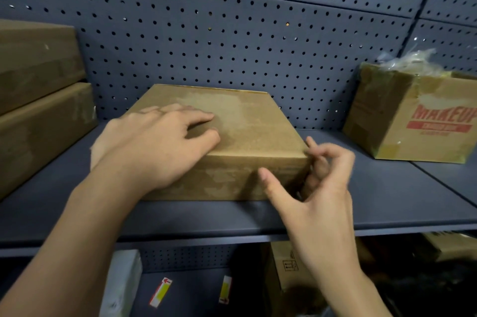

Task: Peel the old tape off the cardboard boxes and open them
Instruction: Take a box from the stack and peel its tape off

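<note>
Pressing down on the flat cardboard box (247, 123) with the left hand (160, 141): palm and relaxed, slightly bent fingers laid on the lid, nothing gripped. Right hand (322, 187) at the box's near right corner: thumb stretched against the front face, other fingers curled round the corner onto the right side. Impossible to tell whether any tape is pinched between them.

Box lying closed at the middle of the shelf (387, 200), front face close to the shelf's front edge, back edge short of the pegboard wall (232, 32). Pale scuffed patch across the lid, blotchy marks on the front face.

At the shelf's left end, two stacked boxes (41, 125), just beside the left forearm but not touching it. Toward the back right corner, a printed box (413, 123) with red lettering, well apart from the hands, with crumpled clear plastic (407, 59) poking out of its top. Below the shelf's front edge, more cartons (284, 272) on a lower level, dim and partly hidden by the arms.
</note>
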